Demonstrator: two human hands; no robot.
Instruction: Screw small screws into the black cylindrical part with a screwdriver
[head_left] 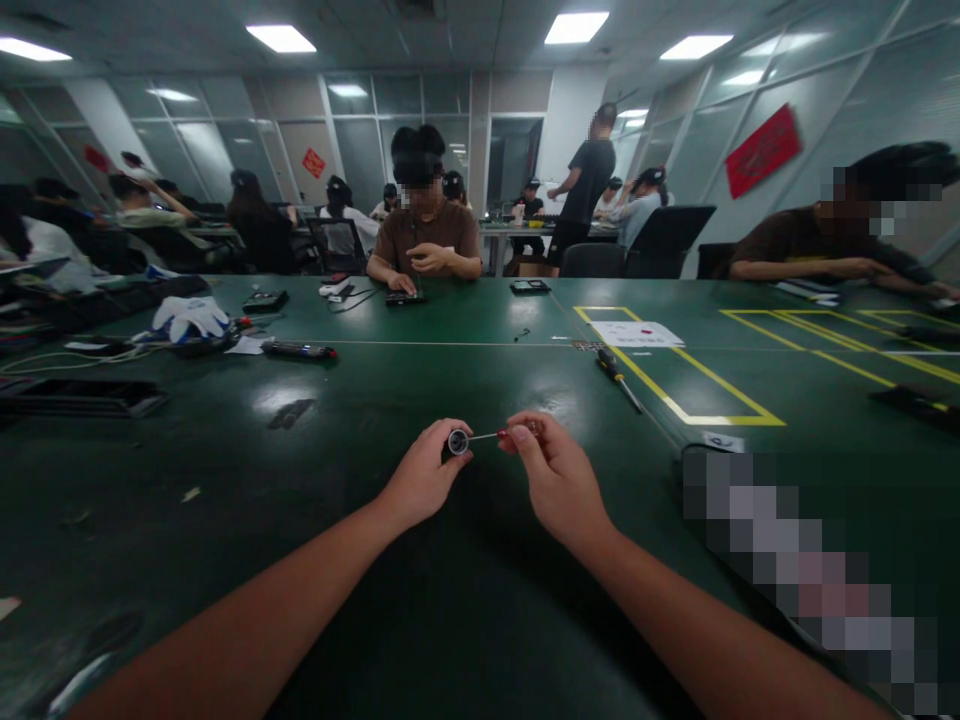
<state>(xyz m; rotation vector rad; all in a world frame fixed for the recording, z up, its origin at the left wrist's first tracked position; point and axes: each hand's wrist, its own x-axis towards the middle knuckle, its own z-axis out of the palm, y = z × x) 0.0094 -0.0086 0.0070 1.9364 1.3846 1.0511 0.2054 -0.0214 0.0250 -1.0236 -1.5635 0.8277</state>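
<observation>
Over the near middle of the green table, my left hand (427, 470) is closed on a small round part (458, 441) with a silvery rim and a dark inside. Its open end faces me. Pinched between the fingers of my right hand (559, 475) is a small screwdriver (486, 436), with a bit of red showing at its handle and a thin metal shaft. The shaft points left and its tip reaches the side of the round part. Whether the tip sits in a screw is too small to tell. My fingers hide most of the handle.
A larger black and yellow screwdriver (619, 380) lies beyond my right hand, near a white paper (637, 334) and yellow tape lines. White gloves (190, 318) and a dark pen-like tool (300, 351) lie left. Co-workers sit across the table and at right.
</observation>
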